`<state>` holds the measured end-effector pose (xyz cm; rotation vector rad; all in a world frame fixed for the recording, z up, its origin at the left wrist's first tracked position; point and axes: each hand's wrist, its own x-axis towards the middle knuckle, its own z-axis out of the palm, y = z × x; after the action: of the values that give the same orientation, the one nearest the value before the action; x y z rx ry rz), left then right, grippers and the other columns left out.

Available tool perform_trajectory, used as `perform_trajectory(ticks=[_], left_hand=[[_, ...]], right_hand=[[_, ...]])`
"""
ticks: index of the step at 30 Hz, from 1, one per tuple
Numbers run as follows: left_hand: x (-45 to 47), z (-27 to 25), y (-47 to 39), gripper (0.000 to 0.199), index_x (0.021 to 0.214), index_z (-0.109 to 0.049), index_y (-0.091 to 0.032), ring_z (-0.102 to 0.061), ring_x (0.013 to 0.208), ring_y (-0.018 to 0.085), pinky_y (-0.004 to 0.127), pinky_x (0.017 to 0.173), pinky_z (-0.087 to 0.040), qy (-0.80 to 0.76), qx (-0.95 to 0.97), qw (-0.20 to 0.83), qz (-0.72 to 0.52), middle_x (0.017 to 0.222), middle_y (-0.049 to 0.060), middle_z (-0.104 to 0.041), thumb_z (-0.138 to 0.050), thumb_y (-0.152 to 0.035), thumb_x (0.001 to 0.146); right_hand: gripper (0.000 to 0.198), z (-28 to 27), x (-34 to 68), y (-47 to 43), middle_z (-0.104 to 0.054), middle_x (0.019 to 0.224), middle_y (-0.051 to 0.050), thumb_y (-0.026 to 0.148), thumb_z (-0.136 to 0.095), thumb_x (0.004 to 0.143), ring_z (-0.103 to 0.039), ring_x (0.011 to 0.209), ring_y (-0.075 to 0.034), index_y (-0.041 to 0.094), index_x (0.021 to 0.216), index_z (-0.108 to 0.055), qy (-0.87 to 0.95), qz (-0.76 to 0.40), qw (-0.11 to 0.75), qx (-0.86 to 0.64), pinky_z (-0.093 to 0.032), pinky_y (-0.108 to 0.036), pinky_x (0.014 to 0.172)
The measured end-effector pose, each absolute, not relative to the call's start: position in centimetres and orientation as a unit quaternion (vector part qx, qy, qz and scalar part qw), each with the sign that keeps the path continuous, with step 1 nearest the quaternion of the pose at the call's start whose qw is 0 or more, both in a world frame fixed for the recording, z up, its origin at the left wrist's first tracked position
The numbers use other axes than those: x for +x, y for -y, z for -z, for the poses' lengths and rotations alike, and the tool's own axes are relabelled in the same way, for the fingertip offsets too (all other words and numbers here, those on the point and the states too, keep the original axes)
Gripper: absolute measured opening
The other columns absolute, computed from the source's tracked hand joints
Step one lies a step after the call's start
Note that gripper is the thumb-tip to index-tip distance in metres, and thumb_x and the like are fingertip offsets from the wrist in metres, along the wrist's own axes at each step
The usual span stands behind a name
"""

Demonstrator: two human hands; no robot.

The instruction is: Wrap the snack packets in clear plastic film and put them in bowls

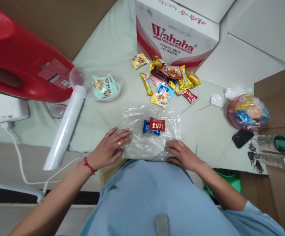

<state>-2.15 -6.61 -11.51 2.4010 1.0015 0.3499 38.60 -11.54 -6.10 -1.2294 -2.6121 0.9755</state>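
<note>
A clear sheet of plastic wrap [136,144] lies spread on the table in front of me. On its middle rest a red wrapped snack [157,124] and a blue wrapped snack [146,127], the red one partly covering the blue. My left hand [110,146], with a ring and a red string bracelet, has its fingers stretched out at the left edge of the wrap. At the lower right edge, my right hand [183,154] lies with slightly bent fingers touching the film. Neither hand grips a snack.
Beyond the wrap is a pile of wrapped snacks [170,73] before a Wahaha carton [174,39]. Leftward are a plastic bowl [119,86] holding a mint-green packet [105,86], a plastic wrap roll [67,127] and a red jug [34,59]. Rightward sit a wrapped snack bowl [231,113], keys [255,159] and bottles [270,143].
</note>
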Motion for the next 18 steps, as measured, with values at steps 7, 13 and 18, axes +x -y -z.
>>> perform_trajectory(ticks=[7, 13, 18], left_hand=[[-1.8, 11.4, 6.3, 0.069, 0.150, -0.059, -0.029, -0.052, 0.151, 0.026, 0.055, 0.132, -0.025, -0.368, 0.885, 0.238, -0.153, 0.162, 0.008, -0.056, -0.049, -0.018, 0.082], [-2.4, 10.2, 6.9, 0.050, 0.127, -0.076, -0.035, -0.041, 0.158, 0.031, 0.063, 0.133, -0.015, -0.370, 0.891, 0.231, -0.121, 0.171, 0.004, -0.043, -0.054, -0.023, 0.083], [-2.7, 10.6, 7.0, 0.033, 0.115, -0.079, -0.037, -0.040, 0.159, 0.029, 0.061, 0.133, -0.016, -0.400, 0.878, 0.221, -0.141, 0.162, 0.003, -0.056, -0.056, -0.030, 0.094]], right_hand=[[0.034, 3.9, 36.2, 6.6, -0.071, 0.130, -0.011, 0.038, -0.051, 0.109, -0.067, 0.119, -0.022, 0.023, 0.134, -0.069, 0.782, -0.311, 0.110, -0.529, -0.056, -0.038, 0.100], [0.056, 4.9, 32.3, 1.7, -0.064, 0.144, -0.014, 0.033, -0.065, 0.100, -0.054, 0.130, -0.031, 0.020, 0.153, -0.056, 0.780, -0.232, -0.019, -0.581, -0.051, -0.043, 0.105], [0.049, 4.3, 32.3, 1.8, -0.067, 0.137, -0.013, 0.031, -0.061, 0.102, -0.055, 0.124, -0.030, 0.020, 0.149, -0.060, 0.777, -0.240, 0.028, -0.581, -0.047, -0.041, 0.108]])
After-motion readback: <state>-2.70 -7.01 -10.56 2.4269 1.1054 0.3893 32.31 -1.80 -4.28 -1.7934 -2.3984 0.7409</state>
